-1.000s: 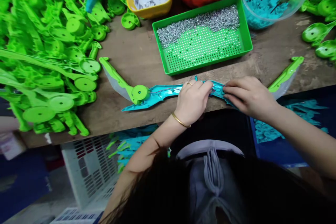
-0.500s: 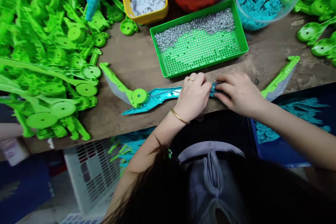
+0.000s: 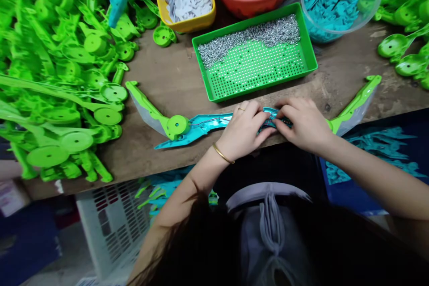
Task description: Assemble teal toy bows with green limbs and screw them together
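A bow-shaped toy lies along the table's front edge. Its blue plastic shell (image 3: 211, 121) is hollow side up, with thin wires inside. A green arm with a round hub (image 3: 177, 126) sits at its left end, and another green arm (image 3: 355, 103) at its right end. My left hand (image 3: 246, 126) is closed around the middle of the shell, thumb at the near edge. Close by, my right hand (image 3: 301, 121) has its fingers pinched together over the shell's middle among the wires. Whatever is between those fingertips is too small to make out.
Behind the hands stands a green perforated basket (image 3: 259, 91) of screws. Beyond are a yellow tub (image 3: 192, 24) of white pieces, a red bowl (image 3: 246, 6) of green parts and a clear tub (image 3: 372, 18) of blue parts. Green plastic parts (image 3: 73, 76) are heaped at left.
My left thumb has moved out from the fingers to the shell's near edge. More of the shell's wired middle shows between my hands, and my right fingers have shifted slightly nearer me.
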`<state>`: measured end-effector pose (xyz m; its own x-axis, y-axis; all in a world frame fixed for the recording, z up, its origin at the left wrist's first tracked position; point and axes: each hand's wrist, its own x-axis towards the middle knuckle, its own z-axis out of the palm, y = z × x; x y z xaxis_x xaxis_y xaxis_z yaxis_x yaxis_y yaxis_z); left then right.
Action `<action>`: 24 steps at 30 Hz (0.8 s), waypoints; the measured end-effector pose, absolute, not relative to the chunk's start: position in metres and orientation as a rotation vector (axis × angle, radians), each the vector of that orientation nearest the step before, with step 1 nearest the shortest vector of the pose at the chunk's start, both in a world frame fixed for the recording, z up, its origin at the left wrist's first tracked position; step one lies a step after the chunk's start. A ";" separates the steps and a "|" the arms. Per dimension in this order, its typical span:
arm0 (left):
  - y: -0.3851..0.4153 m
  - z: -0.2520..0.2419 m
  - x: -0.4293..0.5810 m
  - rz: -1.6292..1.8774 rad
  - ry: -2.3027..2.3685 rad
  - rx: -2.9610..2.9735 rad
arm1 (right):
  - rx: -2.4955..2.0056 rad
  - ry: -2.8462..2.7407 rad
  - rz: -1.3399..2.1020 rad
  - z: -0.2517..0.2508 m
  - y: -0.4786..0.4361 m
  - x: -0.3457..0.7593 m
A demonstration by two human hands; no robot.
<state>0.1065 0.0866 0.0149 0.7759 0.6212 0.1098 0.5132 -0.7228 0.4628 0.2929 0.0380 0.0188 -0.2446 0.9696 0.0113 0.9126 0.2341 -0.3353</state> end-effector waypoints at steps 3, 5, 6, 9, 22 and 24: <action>0.086 0.015 0.104 0.362 0.853 2.552 | -1.766 -2.269 0.413 0.018 0.038 0.294; 0.086 0.013 0.105 0.382 0.873 2.540 | -1.781 -2.240 0.425 0.018 0.038 0.294; 0.087 0.012 0.105 0.387 0.881 2.528 | -1.792 -2.225 0.433 0.018 0.038 0.294; 0.089 0.012 0.107 0.370 0.885 2.486 | -1.827 -2.188 0.465 0.018 0.038 0.294; 0.088 0.014 0.123 0.326 1.106 2.504 | -1.816 -2.110 0.583 0.021 0.040 0.295; 0.087 0.013 0.122 0.327 1.099 2.499 | -1.771 -2.089 0.643 0.023 0.041 0.296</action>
